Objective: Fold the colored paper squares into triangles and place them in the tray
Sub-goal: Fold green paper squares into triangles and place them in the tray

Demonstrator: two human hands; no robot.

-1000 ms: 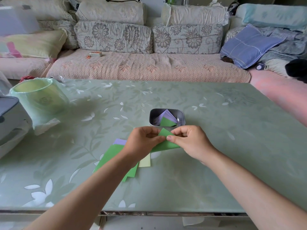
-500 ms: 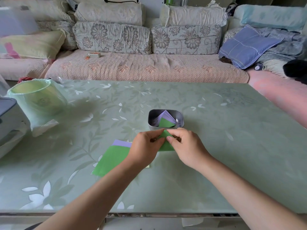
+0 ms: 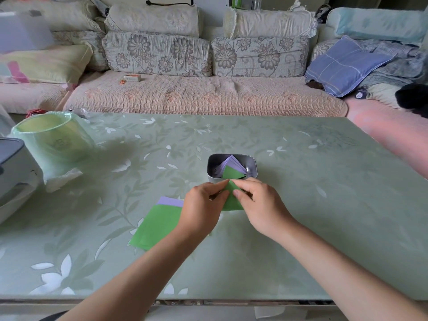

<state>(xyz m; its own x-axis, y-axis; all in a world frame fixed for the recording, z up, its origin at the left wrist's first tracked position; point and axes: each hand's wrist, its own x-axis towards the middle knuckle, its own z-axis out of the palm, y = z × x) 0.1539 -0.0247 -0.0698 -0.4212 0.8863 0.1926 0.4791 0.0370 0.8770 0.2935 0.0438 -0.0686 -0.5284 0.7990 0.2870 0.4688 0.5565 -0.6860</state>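
Note:
A green paper piece lies folded on the table just in front of a small metal tray. My left hand and my right hand both pinch it near its top corner. The tray holds several folded triangles, purple ones behind and a green one in front. To the left of my left hand lies a stack of flat squares, green on top with a purple edge showing behind; my left wrist hides part of it.
A bin lined with a pale green bag stands at the table's left, next to a grey and white appliance. A sofa with cushions runs along the table's far edge. The table's front edge is close to me.
Both hands have moved a little farther from me, towards the tray, and drawn closer together over the green paper, whose visible part is now smaller. The yellow sheet seen earlier is hidden.

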